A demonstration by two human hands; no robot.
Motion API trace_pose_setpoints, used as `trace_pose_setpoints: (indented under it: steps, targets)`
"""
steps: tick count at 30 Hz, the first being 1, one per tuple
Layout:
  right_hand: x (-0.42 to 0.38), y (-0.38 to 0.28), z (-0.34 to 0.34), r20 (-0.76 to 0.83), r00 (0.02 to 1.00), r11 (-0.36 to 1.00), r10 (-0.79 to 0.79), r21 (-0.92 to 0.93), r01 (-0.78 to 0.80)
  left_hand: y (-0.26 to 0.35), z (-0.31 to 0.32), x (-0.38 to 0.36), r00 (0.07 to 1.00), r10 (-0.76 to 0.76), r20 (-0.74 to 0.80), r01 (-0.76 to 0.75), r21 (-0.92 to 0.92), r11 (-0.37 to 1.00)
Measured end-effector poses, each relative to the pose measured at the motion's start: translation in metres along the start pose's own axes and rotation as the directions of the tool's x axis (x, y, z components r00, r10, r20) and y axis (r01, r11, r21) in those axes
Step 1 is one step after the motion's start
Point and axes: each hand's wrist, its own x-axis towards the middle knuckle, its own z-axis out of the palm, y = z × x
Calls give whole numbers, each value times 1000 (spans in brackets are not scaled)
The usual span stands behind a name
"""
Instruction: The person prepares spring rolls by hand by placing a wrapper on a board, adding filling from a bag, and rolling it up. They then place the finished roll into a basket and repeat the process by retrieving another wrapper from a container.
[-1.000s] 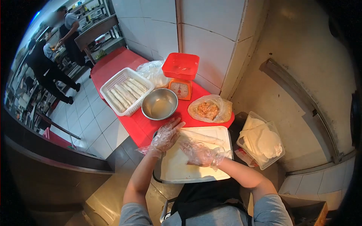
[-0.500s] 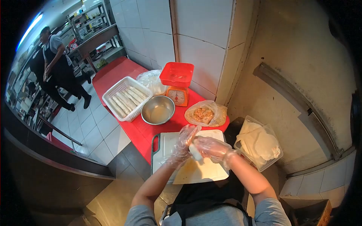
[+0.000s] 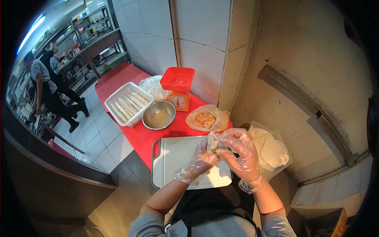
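Note:
Above the white cutting board (image 3: 173, 158), my gloved left hand (image 3: 200, 161) grips a white wrapped roll (image 3: 212, 143), which stands tilted up with its end showing. My gloved right hand (image 3: 244, 156) has its thumb and fingers curled in a pinch at the roll's right side. Clear plastic gloves cover both hands. Behind them lies an open plastic bag of orange-brown filling (image 3: 205, 119). A clear container of round white wrappers (image 3: 272, 152) sits right of my right hand.
On the red table (image 3: 118, 77) are a white basket (image 3: 138, 118) with several white rolls, a steel bowl (image 3: 159, 115) of cloudy liquid, an orange scale (image 3: 179, 101) and a clear plastic bag (image 3: 154, 87). People stand in the kitchen at left. A wall borders the table.
My hands have lifted from low over the board, up and to the right, turning the roll more upright. My right fingers have opened out from around it into a pinch. The people at left have moved.

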Motion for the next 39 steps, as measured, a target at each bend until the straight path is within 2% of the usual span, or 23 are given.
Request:
trace_pose_setpoints:
  steps: [2, 5, 6, 8, 11, 12, 14, 18, 20, 24, 25, 26, 27, 29, 33, 36, 39]
  targets:
    - [2, -14, -5, 19, 1000, 993, -22, -115, 24, 10, 8, 1, 989, 145, -4, -144, -90, 985]
    - [5, -20, -9, 92, 993, 966, -68, -244, 89, -1, 13, 2, 971, 238, -14, -238, -154, 959]
    - [6, -20, -10, 125, 989, 954, -84, -277, 116, -7, 9, 3, 954, 300, 10, -300, 22, 954]
    - [8, -23, -12, 185, 981, 926, -65, -355, 129, -21, -1, 3, 911, 403, 88, -406, 360, 840]
    - [13, -26, -13, 227, 974, 882, -13, -457, 119, -35, 3, -1, 835, 550, -13, -453, 551, 701]
    - [14, -27, -12, 232, 973, 866, 8, -488, 109, -29, 4, -1, 861, 508, -9, -441, 484, 756]
    - [13, -23, -9, 265, 963, 889, -59, -425, 171, -12, 3, -1, 905, 425, 13, -403, 345, 848]
    - [15, -21, -10, 271, 958, 925, -92, -334, 183, 5, 5, -3, 930, 367, 17, -351, 330, 876]
    - [13, -19, -16, 206, 976, 961, -74, -246, 125, 8, 7, -5, 919, 395, -5, -363, 384, 849]
    - [1, -29, -28, 18, 999, 995, 43, -90, -42, 3, 8, -4, 950, 307, -59, -288, 221, 932]
    - [-6, -21, -29, 126, 988, 987, -85, -127, 101, 6, 7, -4, 953, 298, -56, -281, 209, 937]
    - [-14, -22, -22, 153, 984, 971, -89, -209, 120, 7, 6, -5, 956, 289, -51, -274, 198, 941]
    - [-22, -25, -14, 181, 979, 947, -91, -290, 141, 0, 3, -7, 977, 213, -11, -212, 49, 976]
    - [-33, -23, -2, 212, 973, 893, -88, -416, 171, 10, 5, -7, 984, 180, 12, -180, 53, 982]
    - [-37, -23, 1, 197, 978, 883, -71, -443, 153, 14, 7, -5, 973, 227, 41, -230, 81, 970]
    - [-31, -23, 2, 200, 976, 878, -84, -447, 168, 11, 11, -4, 984, 177, 13, -175, -80, 981]
    - [-25, -27, 4, 201, 976, 881, -80, -443, 163, 19, 7, -4, 976, 205, 78, -201, -54, 978]
